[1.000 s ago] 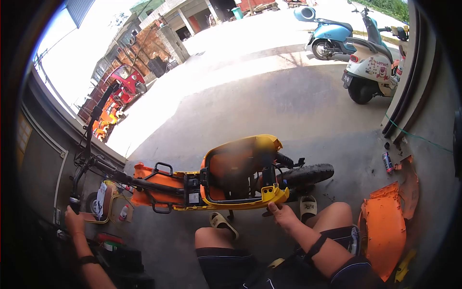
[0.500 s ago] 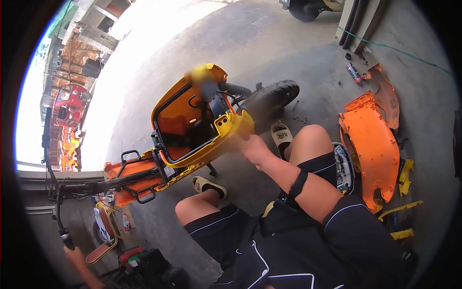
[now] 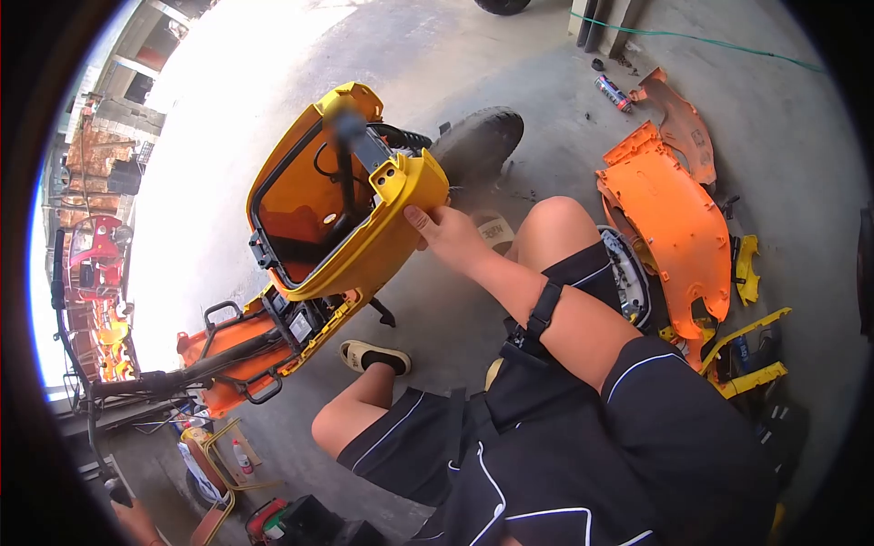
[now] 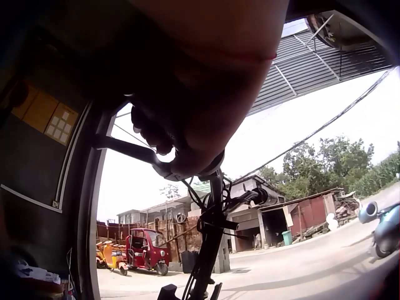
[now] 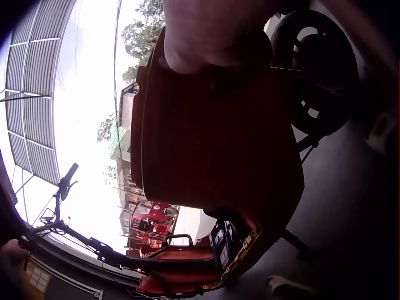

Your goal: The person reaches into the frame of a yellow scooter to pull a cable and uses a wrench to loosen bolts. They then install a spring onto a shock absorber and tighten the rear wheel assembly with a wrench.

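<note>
A partly stripped electric scooter stands before me. Its yellow body shell (image 3: 355, 264) frames an open seat bay with an orange inner wall. At the shell's rear lower corner my right hand (image 3: 451, 238) grips the edge, thumb on the outside and fingers hidden behind it. In the right wrist view that hand (image 5: 215, 37) is at the top of the dark shell side. Far at the lower left, my left hand (image 3: 137, 520) holds the handlebar grip (image 3: 118, 491). The left wrist view shows its fingers (image 4: 153, 131) curled round the bar. The battery box (image 3: 300, 323) shows below the shell's front end.
On the floor to the right lie orange panels (image 3: 669, 218), yellow trim pieces (image 3: 748, 268) and a spray can (image 3: 612, 93). The rear wheel (image 3: 482, 146) sits beyond my right hand. A folding chair (image 3: 214, 473) and bottle (image 3: 242, 457) are at lower left.
The head view has swung right and down. The scooter appears turned, with the shell tilted up and its front end apart from the battery box. Both hands keep their holds.
</note>
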`<state>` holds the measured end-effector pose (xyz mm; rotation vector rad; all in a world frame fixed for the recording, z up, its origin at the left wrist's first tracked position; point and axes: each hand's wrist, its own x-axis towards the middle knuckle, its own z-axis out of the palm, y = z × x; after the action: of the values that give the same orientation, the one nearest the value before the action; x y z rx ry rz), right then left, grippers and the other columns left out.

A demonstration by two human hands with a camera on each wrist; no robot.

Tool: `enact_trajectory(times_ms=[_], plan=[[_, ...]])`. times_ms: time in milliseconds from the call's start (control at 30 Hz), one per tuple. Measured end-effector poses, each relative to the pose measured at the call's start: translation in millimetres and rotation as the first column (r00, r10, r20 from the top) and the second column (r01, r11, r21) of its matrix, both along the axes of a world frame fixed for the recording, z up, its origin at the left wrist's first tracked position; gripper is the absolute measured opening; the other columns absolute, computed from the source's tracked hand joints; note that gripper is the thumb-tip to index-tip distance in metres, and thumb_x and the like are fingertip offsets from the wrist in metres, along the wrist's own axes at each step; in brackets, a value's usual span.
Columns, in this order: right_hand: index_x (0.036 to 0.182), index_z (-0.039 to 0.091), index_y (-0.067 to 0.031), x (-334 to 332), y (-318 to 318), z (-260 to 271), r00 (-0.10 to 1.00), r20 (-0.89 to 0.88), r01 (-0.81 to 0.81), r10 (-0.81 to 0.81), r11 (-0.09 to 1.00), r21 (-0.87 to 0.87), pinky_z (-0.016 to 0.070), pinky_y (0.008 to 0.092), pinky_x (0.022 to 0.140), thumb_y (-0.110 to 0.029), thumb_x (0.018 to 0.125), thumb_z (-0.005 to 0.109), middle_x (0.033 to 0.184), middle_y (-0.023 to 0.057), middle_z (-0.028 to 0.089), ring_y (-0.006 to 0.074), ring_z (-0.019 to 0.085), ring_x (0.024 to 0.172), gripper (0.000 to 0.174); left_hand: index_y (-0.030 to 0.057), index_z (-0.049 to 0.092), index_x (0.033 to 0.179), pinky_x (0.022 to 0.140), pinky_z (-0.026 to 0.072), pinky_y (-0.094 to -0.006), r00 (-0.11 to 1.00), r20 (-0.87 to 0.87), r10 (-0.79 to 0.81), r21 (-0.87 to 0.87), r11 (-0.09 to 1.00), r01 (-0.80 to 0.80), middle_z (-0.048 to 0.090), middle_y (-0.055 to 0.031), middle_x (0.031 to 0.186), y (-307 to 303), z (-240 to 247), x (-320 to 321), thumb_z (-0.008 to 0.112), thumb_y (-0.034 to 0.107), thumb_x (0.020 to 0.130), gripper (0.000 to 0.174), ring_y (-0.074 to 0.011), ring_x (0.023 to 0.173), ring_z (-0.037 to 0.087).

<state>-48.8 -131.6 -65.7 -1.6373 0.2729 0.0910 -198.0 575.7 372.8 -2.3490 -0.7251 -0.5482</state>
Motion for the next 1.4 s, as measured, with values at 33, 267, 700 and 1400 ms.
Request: enact_trajectory(times_ms=[33,267,700,1400], plan=[[0.121,0.063,-0.0008,-0.3,-0.9,-2.8,0.999,-0.016,-0.029,0.030,0.998,0.056,0.0503,0.0418,0.092,-0.078,0.090,0.050,0.101,0.0212,0.071,0.0354,0.068,0.107,0.084,-0.0001,0.063,0.117,0.084,0.0515,-0.0487,1.000,0.018,0.015,-0.022,1.000,-0.015,0.070,-0.0239,0.104,-49.9,-3.5,4.8,0.065,0.024,0.091,0.035,-0.0415,0.099,0.067],[0.142,0.042,0.0025,-9.5,1.0,10.0,0.915,0.186,0.389,-0.357,0.903,-0.180,0.0481,0.0414,0.099,-0.064,0.088,0.069,0.137,0.0243,0.051,0.0318,0.057,0.120,0.090,0.0093,0.077,0.106,0.081,0.0559,-0.0446,0.993,0.105,0.054,-0.038,0.998,-0.050,0.075,-0.0167,0.099,-163.1,-4.9,5.8,0.073,0.046,0.086,0.043,-0.0335,0.091,0.072],[0.161,0.016,-0.0055,-9.1,6.1,4.2,0.977,0.094,0.209,-0.192,0.954,-0.214,0.0411,0.0453,0.112,-0.063,0.090,0.065,0.160,0.0269,0.027,0.0448,0.044,0.139,0.104,0.0096,0.079,0.100,0.073,0.0606,-0.0494,0.918,0.171,0.357,0.152,0.911,-0.382,0.076,-0.0190,0.098,-127.8,-10.8,29.0,0.070,0.057,0.080,0.052,-0.0391,0.090,0.074],[0.163,0.016,-0.0180,-3.9,-27.3,-37.1,0.986,0.072,-0.136,0.150,0.977,-0.166,0.0503,0.0403,0.099,-0.026,0.087,0.066,0.141,0.0139,0.057,0.0339,0.061,0.121,0.091,0.0048,0.078,0.095,0.073,0.0604,-0.0511,0.917,0.106,0.385,0.202,0.894,-0.399,0.076,-0.0190,0.095,-153.7,-22.9,68.0,0.075,0.061,0.078,0.059,-0.0399,0.087,0.074]])
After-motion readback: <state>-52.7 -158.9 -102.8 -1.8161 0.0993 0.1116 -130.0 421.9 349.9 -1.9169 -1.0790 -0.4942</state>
